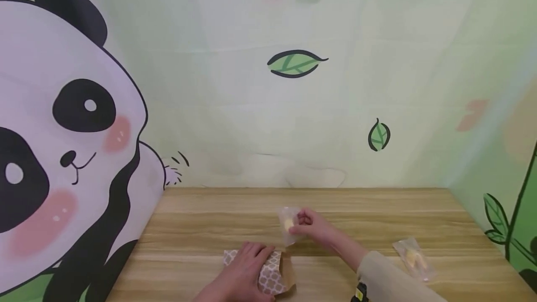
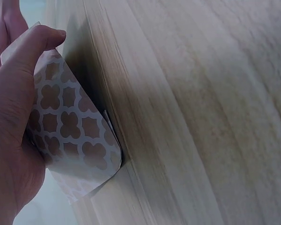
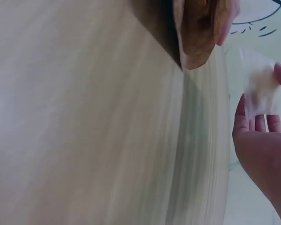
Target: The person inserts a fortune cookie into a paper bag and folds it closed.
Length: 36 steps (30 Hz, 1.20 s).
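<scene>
A brown paper bag (image 1: 273, 271) with a white lattice pattern lies on its side on the table, its mouth facing right. My left hand (image 1: 247, 269) grips it, fingers over the top and thumb at the near side; in the left wrist view the patterned face of the bag (image 2: 67, 117) shows beside the palm. My right hand (image 1: 312, 227) pinches a small clear plastic packet (image 1: 286, 220) with something pale yellow inside, just beyond the bag's mouth. In the right wrist view the packet (image 3: 262, 89) hangs between thumb and fingers, and the bag's brown inside (image 3: 196, 37) shows.
Another clear packet (image 1: 413, 260) with yellowish contents lies on the wooden table (image 1: 356, 204) at the right, beyond my right sleeve (image 1: 390, 276). A wall covering with a panda (image 1: 84, 153) and leaves stands behind the table's back edge.
</scene>
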Each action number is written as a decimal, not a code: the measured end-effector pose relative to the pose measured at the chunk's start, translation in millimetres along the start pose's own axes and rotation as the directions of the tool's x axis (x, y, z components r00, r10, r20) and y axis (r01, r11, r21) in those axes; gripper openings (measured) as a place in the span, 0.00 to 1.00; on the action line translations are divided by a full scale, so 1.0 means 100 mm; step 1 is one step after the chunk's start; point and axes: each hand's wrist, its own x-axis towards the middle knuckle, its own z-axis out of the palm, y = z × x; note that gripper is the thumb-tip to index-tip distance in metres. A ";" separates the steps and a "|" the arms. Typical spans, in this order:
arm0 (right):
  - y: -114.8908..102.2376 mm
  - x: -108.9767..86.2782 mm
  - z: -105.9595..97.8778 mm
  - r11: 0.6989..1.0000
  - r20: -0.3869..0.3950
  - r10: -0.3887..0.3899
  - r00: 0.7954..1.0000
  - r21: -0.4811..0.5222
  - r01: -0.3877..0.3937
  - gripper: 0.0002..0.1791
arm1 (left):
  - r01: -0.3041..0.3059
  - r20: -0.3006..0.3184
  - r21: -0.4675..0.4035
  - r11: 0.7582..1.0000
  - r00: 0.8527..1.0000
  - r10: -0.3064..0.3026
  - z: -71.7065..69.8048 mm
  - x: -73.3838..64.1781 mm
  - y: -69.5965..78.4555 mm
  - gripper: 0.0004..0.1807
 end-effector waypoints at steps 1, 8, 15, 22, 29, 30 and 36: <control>0.00 -0.08 -0.02 1.000 0.023 0.009 1.000 0.013 -0.009 0.20 | 0.004 0.005 -0.004 1.000 1.000 -0.004 0.00 0.01 0.00 0.57; 0.03 -0.56 -0.01 0.999 0.079 -0.009 0.997 0.037 0.006 0.29 | 0.017 -0.005 -0.024 1.000 1.000 -0.018 0.01 0.03 0.00 0.57; 0.19 -0.67 0.20 0.994 -0.021 -0.090 0.996 0.054 0.091 0.21 | 0.020 -0.013 -0.042 0.999 1.000 -0.021 0.03 0.04 0.01 0.56; 0.25 -0.67 0.27 0.998 -0.031 -0.055 0.998 0.035 0.057 0.21 | 0.018 -0.022 -0.038 0.999 1.000 -0.018 0.07 0.08 0.04 0.56; 0.24 -0.61 0.29 0.998 -0.094 -0.022 0.995 -0.054 0.017 0.19 | 0.032 -0.009 -0.021 0.999 0.999 -0.032 0.07 0.10 0.06 0.57; 0.23 -0.60 0.29 0.997 -0.098 -0.019 0.995 -0.071 0.013 0.18 | 0.033 -0.008 -0.019 0.999 0.999 -0.033 0.07 0.10 0.07 0.57; 0.16 -0.57 0.29 0.986 -0.128 -0.005 0.992 -0.163 -0.016 0.19 | 0.034 -0.015 0.000 0.999 0.999 -0.034 0.08 0.11 0.10 0.58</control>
